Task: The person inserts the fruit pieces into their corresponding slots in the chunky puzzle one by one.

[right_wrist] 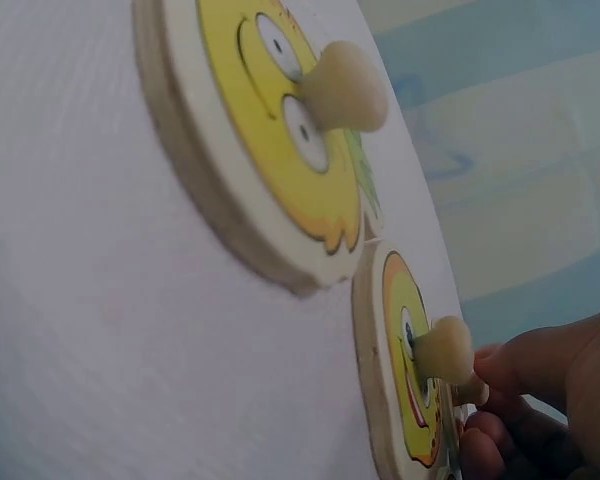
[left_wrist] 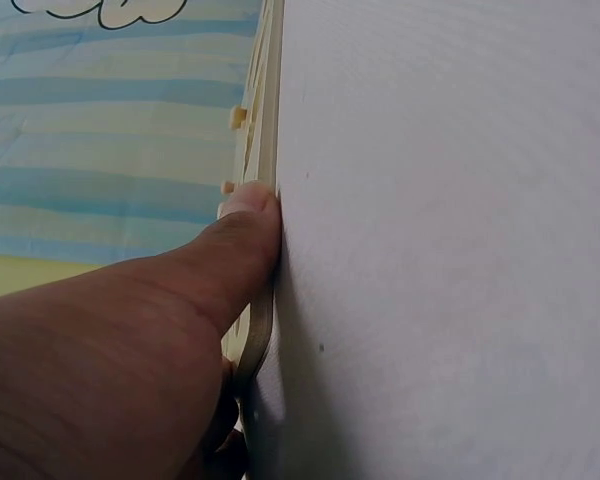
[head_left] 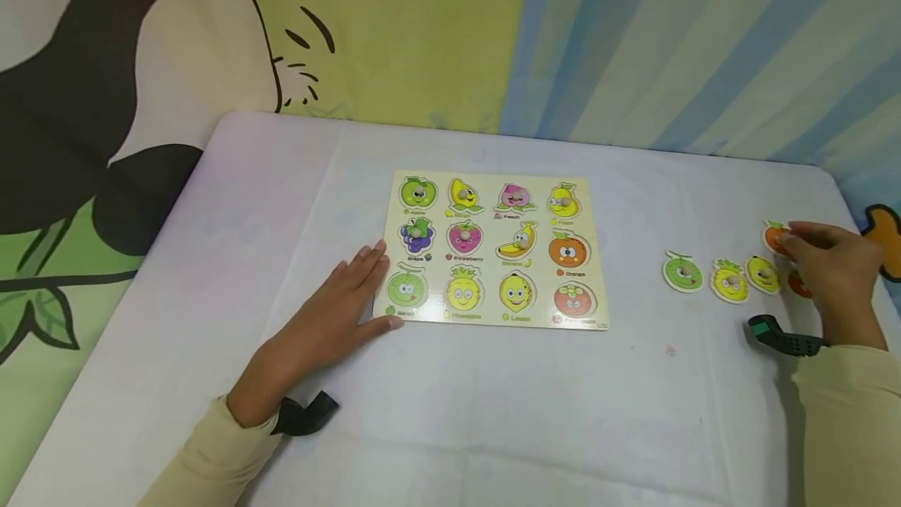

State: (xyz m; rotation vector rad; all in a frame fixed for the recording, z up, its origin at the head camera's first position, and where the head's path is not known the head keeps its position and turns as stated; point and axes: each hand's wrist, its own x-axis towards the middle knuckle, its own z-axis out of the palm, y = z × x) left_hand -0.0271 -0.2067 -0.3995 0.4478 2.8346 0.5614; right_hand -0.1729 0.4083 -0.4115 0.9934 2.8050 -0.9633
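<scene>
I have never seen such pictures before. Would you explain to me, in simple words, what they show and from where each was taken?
There is no robot here: you see a person's bare left hand and right hand. The wide picture comes from a camera worn on the head, looking forward and down. The smaller two come from the left-wrist camera and the right-wrist camera. On the white-covered table lies a fruit puzzle board; seven of its twelve places hold knobbed pieces. The left hand touches the board's left edge. The right hand pinches an orange piece. Nearby lie loose melon, pineapple and lemon pieces, and a red piece, partly hidden.
</scene>
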